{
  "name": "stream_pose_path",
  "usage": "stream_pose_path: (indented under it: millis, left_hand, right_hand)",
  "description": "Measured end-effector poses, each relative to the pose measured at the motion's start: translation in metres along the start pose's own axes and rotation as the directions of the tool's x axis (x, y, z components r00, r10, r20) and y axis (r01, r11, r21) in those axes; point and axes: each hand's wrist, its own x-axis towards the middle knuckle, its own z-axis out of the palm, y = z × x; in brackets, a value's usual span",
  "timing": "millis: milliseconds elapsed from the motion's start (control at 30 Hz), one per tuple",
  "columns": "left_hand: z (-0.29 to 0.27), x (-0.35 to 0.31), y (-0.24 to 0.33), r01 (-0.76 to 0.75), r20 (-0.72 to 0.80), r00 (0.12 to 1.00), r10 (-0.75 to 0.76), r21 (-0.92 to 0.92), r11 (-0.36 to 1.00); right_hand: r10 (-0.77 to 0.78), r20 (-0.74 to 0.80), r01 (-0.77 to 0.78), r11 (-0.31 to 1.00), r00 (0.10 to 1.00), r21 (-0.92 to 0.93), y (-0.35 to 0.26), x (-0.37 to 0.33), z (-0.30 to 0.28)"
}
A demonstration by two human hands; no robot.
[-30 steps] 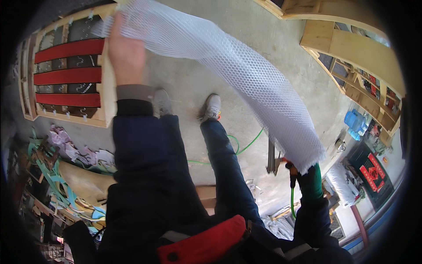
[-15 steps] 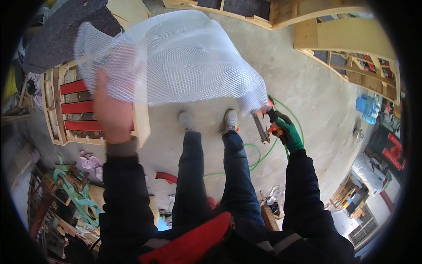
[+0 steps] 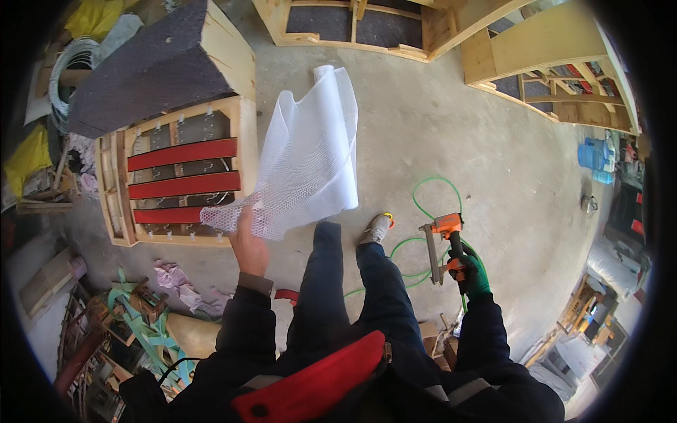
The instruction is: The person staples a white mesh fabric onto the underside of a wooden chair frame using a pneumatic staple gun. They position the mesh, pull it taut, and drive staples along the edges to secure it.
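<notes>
My bare left hand (image 3: 249, 252) pinches a corner of a sheet of white plastic mesh (image 3: 300, 155). The mesh hangs in a loose fold, rolled along its right side, beside a wooden seat frame (image 3: 248, 144). Three red straps (image 3: 185, 185) run across that frame, and the held corner overlaps the end of the lowest one. In a green and black glove, my right hand (image 3: 472, 271) is closed round the handle of an orange and black air staple gun (image 3: 446, 224), held over the floor away from the mesh.
A green air hose (image 3: 416, 194) curls on the concrete floor. Behind the strapped frame stands a dark padded wooden piece (image 3: 151, 70). More wooden frames (image 3: 550, 60) stand at the far side. Green strips and scraps (image 3: 134, 321) lie at lower left; blue water bottles (image 3: 596, 156) stand at right.
The mesh, spread wide before, has swung down and folded into a narrower shape. My left hand has come nearer and to the right. The staple gun is now apart from the mesh.
</notes>
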Motion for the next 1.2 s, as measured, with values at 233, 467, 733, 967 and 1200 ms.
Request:
stream_pose_path:
  millis: [233, 467, 733, 967, 1200]
  left_hand:
    - [-0.039, -0.072, 0.068, -0.094, -0.094, 0.992, 0.084, -0.101, 0.990]
    - [-0.112, -0.170, 0.142, -0.299, 0.043, 0.946, 0.320, 0.487, 0.820]
    - [-0.232, -0.210, 0.252, -0.371, -0.021, 0.927, 0.375, 0.110, 0.922]
    - [-0.252, -0.136, 0.405, -0.659, 0.408, 0.363, 0.838, 0.748, -0.079]
    - [-0.162, -0.053, 0.557, -0.738, 0.141, 0.657, 0.741, 0.323, 0.593]
  right_hand:
    - [0.005, 0.076, -0.015, 0.991, 0.997, 0.134, 0.007, -0.034, -0.043]
    - [0.173, -0.072, -0.165, 0.981, 0.982, 0.102, 0.084, -0.115, -0.102]
    - [0.362, -0.161, -0.312, 0.911, 0.918, 0.270, 0.229, -0.190, -0.104]
    - [0.255, -0.144, -0.253, 0.967, 0.956, 0.032, 0.234, -0.175, 0.001]
    - [0.125, 0.134, -0.102, 0.981, 0.983, -0.164, 0.165, -0.121, 0.101]
